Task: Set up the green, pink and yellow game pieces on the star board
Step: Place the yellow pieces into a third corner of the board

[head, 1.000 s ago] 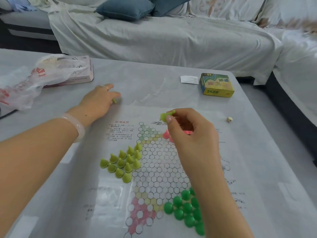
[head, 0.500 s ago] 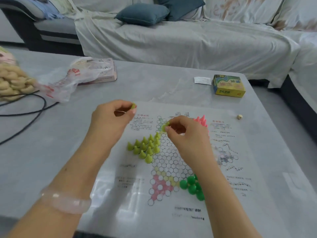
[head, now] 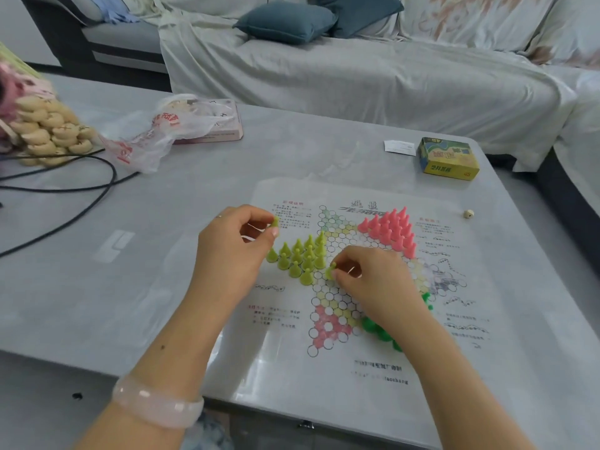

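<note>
Yellow game pieces [head: 300,256] stand as a cluster of small cones on the left arm of the star board [head: 354,277], a printed sheet lying flat on the grey table [head: 162,238]. Pink pieces [head: 391,228] fill the upper right arm in a tight triangle, and green pieces [head: 378,329] sit on the lower right arm, partly hidden behind the right forearm. The right hand [head: 373,280] rests low over the middle of the board, thumb and forefinger pinching one yellow piece [head: 331,272] just beside the right edge of the yellow cluster, its base at or very near the sheet. The left hand [head: 233,245] hovers to the left of the cluster, fingertips pressed together on another yellow piece [head: 275,221] held above the board's printed text. A pale bangle [head: 156,404] circles the left wrist. Farther back on the table lie a yellow box [head: 448,159], a small white card [head: 399,147], a die [head: 468,214], a plastic bag [head: 156,131] over a pink box [head: 224,131], and black cables [head: 97,186]
</note>
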A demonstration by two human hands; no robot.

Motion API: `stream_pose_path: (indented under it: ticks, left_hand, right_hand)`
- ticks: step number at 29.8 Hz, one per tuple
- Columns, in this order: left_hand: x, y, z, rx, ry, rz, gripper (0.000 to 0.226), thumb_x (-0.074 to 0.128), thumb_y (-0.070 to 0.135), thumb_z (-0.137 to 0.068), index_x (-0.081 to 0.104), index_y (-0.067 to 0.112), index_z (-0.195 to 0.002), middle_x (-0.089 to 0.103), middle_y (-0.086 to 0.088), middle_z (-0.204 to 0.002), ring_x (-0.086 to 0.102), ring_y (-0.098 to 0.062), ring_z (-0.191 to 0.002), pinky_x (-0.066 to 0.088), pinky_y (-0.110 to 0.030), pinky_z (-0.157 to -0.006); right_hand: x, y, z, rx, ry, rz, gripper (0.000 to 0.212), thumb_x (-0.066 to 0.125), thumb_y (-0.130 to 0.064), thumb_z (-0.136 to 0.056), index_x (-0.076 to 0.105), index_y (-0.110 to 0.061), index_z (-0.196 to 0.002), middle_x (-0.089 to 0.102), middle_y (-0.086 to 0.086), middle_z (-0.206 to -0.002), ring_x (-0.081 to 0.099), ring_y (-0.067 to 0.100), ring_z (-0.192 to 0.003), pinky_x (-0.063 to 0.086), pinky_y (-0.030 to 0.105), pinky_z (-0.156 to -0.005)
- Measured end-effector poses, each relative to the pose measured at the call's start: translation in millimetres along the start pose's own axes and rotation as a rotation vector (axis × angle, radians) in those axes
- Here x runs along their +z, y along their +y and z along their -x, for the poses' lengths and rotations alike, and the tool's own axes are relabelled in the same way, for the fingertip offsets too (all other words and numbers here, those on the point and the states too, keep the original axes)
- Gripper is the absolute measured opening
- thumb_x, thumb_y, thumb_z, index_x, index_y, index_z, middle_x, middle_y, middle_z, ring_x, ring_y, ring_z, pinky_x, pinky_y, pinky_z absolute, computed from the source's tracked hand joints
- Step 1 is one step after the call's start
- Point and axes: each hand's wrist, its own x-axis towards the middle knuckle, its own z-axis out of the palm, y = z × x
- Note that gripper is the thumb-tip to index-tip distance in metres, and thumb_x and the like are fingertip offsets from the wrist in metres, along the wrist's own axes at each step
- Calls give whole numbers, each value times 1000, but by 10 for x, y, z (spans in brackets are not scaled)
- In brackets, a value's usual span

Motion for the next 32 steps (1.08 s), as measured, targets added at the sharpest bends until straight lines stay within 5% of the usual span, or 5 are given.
stream_pose_path:
  ticks: [8, 25, 32]
  left_hand:
    - [75, 4, -9, 21, -22, 1, 8, 65, 15, -82, 63, 23, -84, 63, 14, -78, 57, 0, -71, 41, 0, -58]
    - [76, 9, 13, 57, -40, -94, 6, 64, 16, -82, 62, 22, -85, 62, 15, -79, 57, 1, -72, 40, 3, -59]
    - [99, 7, 51, 122, -126, -176, 9, 62, 14, -83, 59, 21, -86, 60, 15, -75, 57, -4, -71, 41, -4, -63]
  right_hand:
    - [81, -34, -39, -35, 16, 53, 12, 55, -26, -85, 65, -24, -92, 65, -7, -86, 59, 14, -81, 51, 30, -72]
    - [179, -52, -57, -74, 44, 119, 15, 53, -27, -86, 63, -22, -97, 59, -5, -94, 55, 16, -87, 49, 32, -73]
    - [57, -44, -22, -139, 98, -11, 13, 56, -27, -85, 65, -21, -93, 64, -6, -83, 58, 12, -79, 51, 32, -72]
